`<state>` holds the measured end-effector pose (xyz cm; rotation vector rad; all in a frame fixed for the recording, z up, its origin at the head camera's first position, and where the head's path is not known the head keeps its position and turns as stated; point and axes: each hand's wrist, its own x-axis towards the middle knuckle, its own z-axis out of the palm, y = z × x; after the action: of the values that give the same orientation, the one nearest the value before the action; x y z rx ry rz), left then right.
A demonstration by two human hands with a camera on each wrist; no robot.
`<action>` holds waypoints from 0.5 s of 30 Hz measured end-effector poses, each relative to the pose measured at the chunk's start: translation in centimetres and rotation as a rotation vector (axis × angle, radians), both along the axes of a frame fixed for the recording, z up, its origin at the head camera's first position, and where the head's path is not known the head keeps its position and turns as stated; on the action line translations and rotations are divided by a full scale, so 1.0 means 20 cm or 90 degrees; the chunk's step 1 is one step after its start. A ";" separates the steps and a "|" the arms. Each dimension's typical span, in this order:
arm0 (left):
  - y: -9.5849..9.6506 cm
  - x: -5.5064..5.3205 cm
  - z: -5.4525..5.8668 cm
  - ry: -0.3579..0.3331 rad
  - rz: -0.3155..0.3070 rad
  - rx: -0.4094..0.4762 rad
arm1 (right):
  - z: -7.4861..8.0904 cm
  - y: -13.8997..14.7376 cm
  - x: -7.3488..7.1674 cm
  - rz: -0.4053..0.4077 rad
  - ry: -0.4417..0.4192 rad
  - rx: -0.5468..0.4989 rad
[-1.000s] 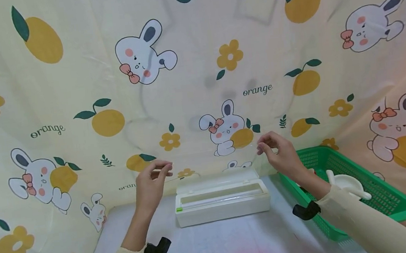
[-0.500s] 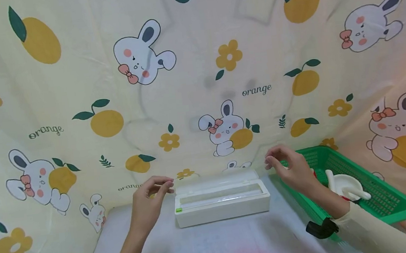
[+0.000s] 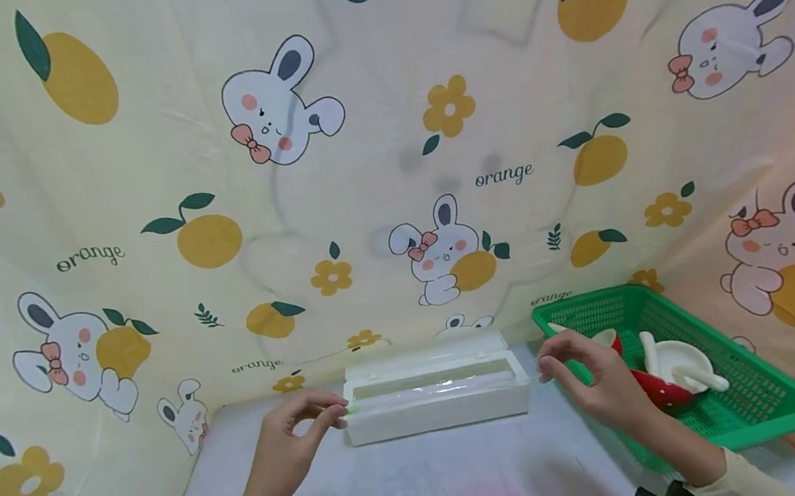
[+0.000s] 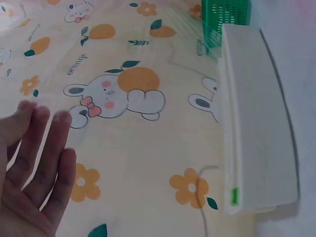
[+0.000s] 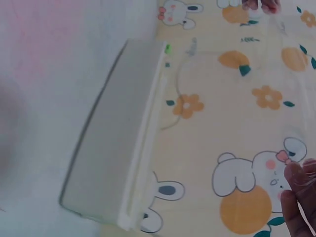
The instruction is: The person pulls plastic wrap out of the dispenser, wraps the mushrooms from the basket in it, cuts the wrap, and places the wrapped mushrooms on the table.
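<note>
A clear sheet of cling film (image 3: pixel 450 385) stretches between my two hands, faint except for its glare. My left hand (image 3: pixel 295 444) pinches its left edge with thumb and fingers, at the left end of a white cling film dispenser (image 3: pixel 437 417). At the other side my right hand (image 3: pixel 600 380) pinches the film, between the dispenser and a green basket. The dispenser lies on the table with its lid (image 3: pixel 424 353) raised at the back. A small green tab (image 4: pixel 234 196) marks its left end. In the right wrist view, creased film shows at my right fingertips (image 5: pixel 308 170).
The green basket (image 3: pixel 761 403) stands on the right, partly behind my right forearm. Inside are a red bowl (image 3: pixel 660 391), a white dish (image 3: pixel 682 355) with white handled pieces, and a small red cup (image 3: pixel 608 340). A printed cloth (image 3: pixel 362 195) hangs behind the table.
Both hands have come down and nearer to me, the right one also moving rightward. The film between them has been lowered over the dispenser. The dispenser and basket have stayed put.
</note>
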<state>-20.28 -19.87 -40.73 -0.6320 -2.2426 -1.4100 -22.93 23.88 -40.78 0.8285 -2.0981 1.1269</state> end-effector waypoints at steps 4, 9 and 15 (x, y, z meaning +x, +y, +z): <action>-0.03 0.04 -0.06 -0.021 -0.043 -0.024 | -0.06 0.01 0.05 0.025 -0.005 0.006; -0.06 0.07 -0.13 -0.045 -0.127 -0.052 | -0.14 0.03 0.10 0.061 -0.023 0.028; -0.10 0.09 -0.25 -0.096 -0.254 -0.071 | -0.25 0.05 0.16 0.077 -0.066 0.062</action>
<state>-18.44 -21.86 -45.75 -1.0931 -2.4193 -1.5651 -19.76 24.89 -45.72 0.9737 -2.2278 1.1605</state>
